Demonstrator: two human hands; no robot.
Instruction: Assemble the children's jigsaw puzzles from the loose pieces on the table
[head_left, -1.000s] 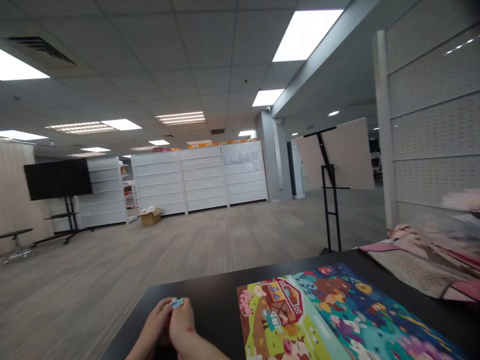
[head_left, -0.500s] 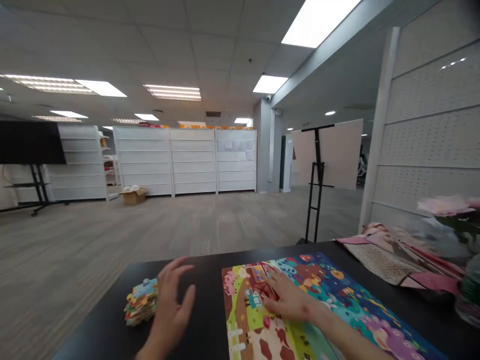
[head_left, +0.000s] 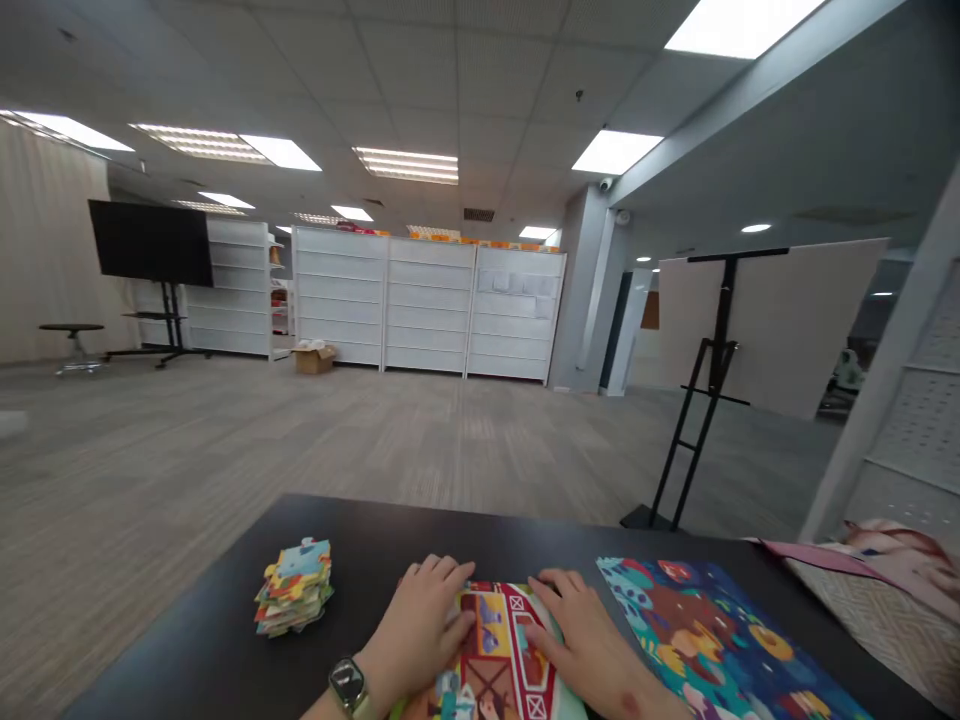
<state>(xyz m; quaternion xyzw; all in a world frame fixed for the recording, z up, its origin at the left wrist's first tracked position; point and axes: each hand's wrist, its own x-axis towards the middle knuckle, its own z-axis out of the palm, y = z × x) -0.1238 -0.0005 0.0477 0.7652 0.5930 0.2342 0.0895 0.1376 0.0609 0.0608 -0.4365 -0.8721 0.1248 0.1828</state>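
A colourful picture puzzle board [head_left: 690,630] lies flat on the black table [head_left: 360,540]. My left hand [head_left: 420,630] rests palm down on its left part, fingers stretched out, a watch on the wrist. My right hand [head_left: 585,640] lies flat beside it, just right of the red barn picture [head_left: 499,640]. Neither hand holds anything that I can see. A small stack of loose puzzle pieces [head_left: 294,586] sits on the table to the left of my left hand, apart from it.
Patterned pink cloth [head_left: 885,590] lies at the table's right end. A black easel stand [head_left: 701,400] is on the floor just beyond the table. Farther off are white shelving units [head_left: 427,300], a cardboard box [head_left: 313,357] and a screen on a stand [head_left: 150,243].
One second ago both hands held a piece together at the table's left. They then parted; the stack of pieces now lies on the table and both hands are flat on the board.
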